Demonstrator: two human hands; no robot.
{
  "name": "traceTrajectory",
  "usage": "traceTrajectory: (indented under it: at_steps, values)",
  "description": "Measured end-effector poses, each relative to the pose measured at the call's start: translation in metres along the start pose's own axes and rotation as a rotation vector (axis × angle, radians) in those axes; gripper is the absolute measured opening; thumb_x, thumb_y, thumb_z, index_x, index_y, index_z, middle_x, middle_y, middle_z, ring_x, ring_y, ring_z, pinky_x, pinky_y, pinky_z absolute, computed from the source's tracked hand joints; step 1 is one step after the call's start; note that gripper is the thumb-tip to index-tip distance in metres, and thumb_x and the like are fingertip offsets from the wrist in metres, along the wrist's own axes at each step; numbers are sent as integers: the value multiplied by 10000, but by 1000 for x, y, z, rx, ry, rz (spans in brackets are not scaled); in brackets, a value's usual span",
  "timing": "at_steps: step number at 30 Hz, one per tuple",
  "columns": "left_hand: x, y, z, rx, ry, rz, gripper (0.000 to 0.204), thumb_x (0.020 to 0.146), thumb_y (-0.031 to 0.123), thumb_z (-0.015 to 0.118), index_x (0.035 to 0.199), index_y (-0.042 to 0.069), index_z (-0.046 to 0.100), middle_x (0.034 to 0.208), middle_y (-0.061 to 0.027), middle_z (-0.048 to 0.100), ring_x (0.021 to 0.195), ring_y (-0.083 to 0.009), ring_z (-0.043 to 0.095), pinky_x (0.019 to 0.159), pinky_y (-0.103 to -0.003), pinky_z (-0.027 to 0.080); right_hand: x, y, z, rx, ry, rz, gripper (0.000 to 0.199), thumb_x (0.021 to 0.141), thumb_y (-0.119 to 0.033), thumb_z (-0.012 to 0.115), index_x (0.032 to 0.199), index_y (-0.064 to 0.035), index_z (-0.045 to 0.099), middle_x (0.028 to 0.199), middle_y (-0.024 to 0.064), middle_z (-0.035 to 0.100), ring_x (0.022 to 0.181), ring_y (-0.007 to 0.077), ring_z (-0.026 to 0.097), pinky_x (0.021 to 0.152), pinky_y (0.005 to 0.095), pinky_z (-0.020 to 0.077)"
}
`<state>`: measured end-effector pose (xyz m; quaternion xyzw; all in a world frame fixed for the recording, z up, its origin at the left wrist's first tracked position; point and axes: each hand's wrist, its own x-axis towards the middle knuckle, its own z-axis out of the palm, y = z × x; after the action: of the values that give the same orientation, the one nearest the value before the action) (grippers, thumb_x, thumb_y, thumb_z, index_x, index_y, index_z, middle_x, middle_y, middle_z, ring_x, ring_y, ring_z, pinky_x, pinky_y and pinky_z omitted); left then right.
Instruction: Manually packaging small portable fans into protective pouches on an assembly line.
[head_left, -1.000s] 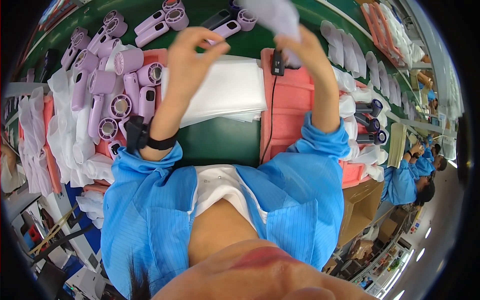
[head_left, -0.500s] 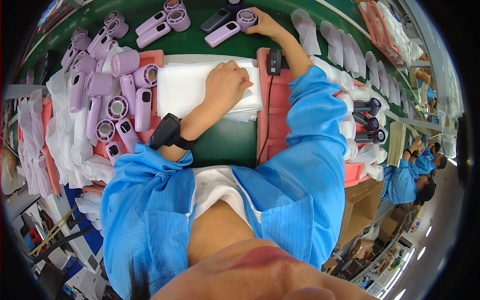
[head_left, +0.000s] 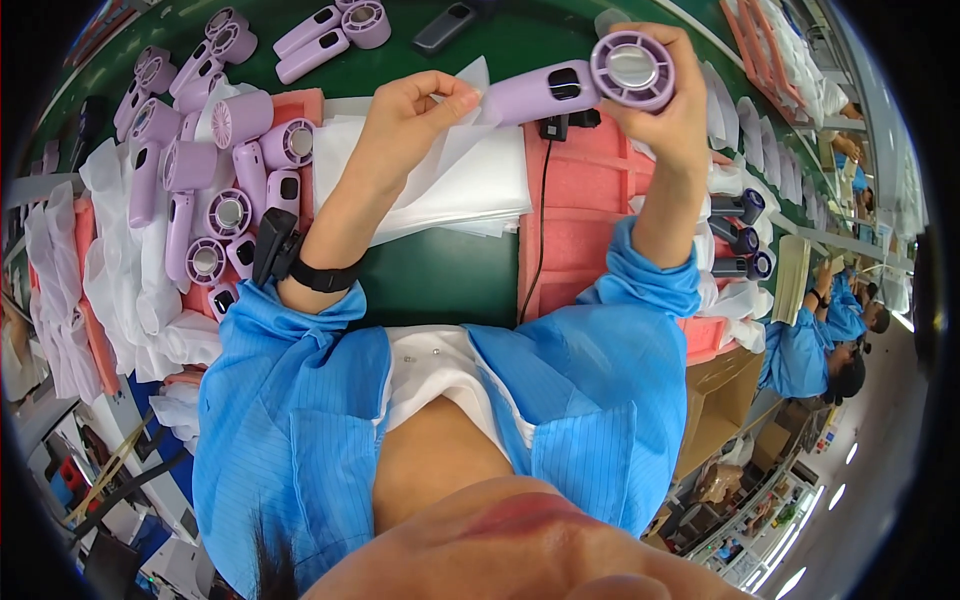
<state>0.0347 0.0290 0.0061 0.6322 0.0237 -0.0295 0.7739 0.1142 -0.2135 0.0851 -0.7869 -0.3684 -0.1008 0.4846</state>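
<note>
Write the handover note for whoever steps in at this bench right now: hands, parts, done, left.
Right hand: holds a lilac handheld fan by its round head, raised above the pink foam tray.
Left hand: pinches the corner of a thin white sleeve next to the fan's handle, over the stack of white sleeves.
Done: fan picked up, one sleeve lifted.
Left: the fan is not yet inside the sleeve.
Bare lilac fans lie heaped to the left and more on the green belt beyond.
</note>
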Motion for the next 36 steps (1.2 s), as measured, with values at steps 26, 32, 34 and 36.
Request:
traceTrajectory:
  at_steps: [26,32,34,36]
  values:
    - [-11,15,-6,-118,-87,91,178,923,178,609,981,12,640,888,-22,646,792,-96,595,673,-226,462,-18,-19,46,157,-100,-247,604,543,83,712,1081,-19,457,1049,176,545,907,243,585,803,346,504]
    - [-11,7,-5,-286,98,236,171,934,159,592,1016,12,622,887,-10,638,809,-81,579,718,-215,453,-13,-23,71,-295,-3,-349,626,524,-11,831,1077,-16,538,1068,144,564,952,265,575,807,328,475]
    - [-12,10,2,-257,103,318,176,932,140,596,1047,9,621,916,-10,639,828,-78,582,747,-221,458,-16,-26,65,-350,112,-368,623,522,-23,840,1075,-19,552,1072,141,566,958,276,570,812,335,472]
    - [-13,14,7,-243,116,355,180,932,130,598,1062,7,620,931,-11,640,838,-77,583,761,-224,460,-20,-30,61,-477,352,-403,617,519,-49,856,1070,-23,579,1081,133,569,970,300,562,821,347,465]
